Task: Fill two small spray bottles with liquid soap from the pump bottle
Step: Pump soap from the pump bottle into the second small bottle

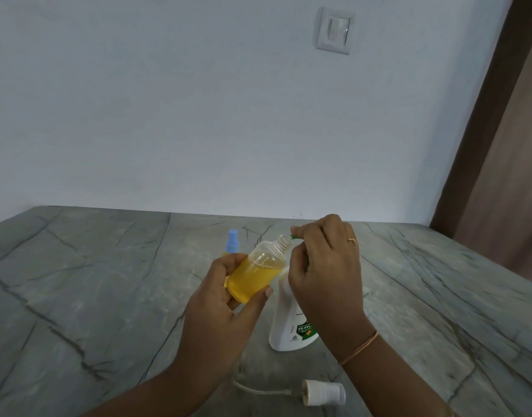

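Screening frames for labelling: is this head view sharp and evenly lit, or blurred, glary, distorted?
Head view: light soft and even, no strong glare or hard shadows on the counter; the wide lens tilts the door frame; the left hand gripping the spray bottle and the right hand gripping the top of the pump bottle look sharp, its label print mostly unreadable.
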Action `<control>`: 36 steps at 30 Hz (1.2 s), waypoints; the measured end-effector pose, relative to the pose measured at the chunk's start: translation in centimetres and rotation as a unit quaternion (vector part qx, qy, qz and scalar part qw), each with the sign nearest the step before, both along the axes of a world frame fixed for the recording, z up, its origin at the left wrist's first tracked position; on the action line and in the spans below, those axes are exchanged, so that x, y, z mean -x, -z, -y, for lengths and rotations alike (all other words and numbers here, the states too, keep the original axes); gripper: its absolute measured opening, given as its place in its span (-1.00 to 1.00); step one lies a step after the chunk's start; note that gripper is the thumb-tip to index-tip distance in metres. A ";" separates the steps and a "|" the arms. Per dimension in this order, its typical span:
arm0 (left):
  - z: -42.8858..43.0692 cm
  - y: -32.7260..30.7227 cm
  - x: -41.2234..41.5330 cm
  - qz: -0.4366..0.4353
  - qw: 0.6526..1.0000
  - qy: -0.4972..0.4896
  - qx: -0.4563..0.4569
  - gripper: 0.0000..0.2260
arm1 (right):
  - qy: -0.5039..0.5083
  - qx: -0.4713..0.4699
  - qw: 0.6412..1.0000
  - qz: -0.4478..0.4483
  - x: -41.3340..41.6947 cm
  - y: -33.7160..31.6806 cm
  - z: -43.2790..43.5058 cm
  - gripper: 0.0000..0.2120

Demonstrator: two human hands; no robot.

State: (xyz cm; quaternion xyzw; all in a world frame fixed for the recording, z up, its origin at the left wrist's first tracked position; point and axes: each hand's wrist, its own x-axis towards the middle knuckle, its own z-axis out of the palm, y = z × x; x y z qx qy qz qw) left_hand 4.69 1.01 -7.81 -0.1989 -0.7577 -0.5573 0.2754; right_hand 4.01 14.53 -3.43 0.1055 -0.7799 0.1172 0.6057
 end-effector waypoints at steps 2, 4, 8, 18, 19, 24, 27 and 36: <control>0.0 0.1 0.1 0.000 1.000 0.003 0.002 -0.68 | 0.003 -0.004 1.000 0.002 0.0 -0.4 -0.1 -0.77; 0.0 0.1 0.1 0.003 1.000 0.005 0.000 -0.68 | 0.008 -0.008 1.000 0.003 -0.1 -0.8 -0.3 -0.77; 0.0 0.0 0.1 0.000 1.000 0.012 -0.005 -0.69 | -0.003 0.002 1.000 0.011 0.0 -0.8 -0.4 -0.77; 0.1 0.2 0.2 -0.002 1.000 0.004 0.002 -0.68 | -0.009 0.013 1.000 0.007 0.1 0.2 -0.1 -0.77; 0.0 0.2 0.2 -0.001 1.000 0.004 0.004 -0.68 | -0.011 0.014 1.000 0.009 0.1 0.2 -0.1 -0.77; 0.0 0.1 0.1 0.004 1.000 0.010 -0.006 -0.68 | -0.012 0.014 1.000 0.019 0.0 -0.6 -0.4 -0.76; 0.0 0.2 0.1 0.007 1.000 0.013 -0.006 -0.68 | -0.012 0.013 1.000 0.020 0.0 -0.9 -0.6 -0.75; 0.1 0.0 0.0 0.000 1.000 0.007 0.001 -0.68 | -0.006 0.017 1.000 -0.011 0.1 -0.1 0.0 -0.78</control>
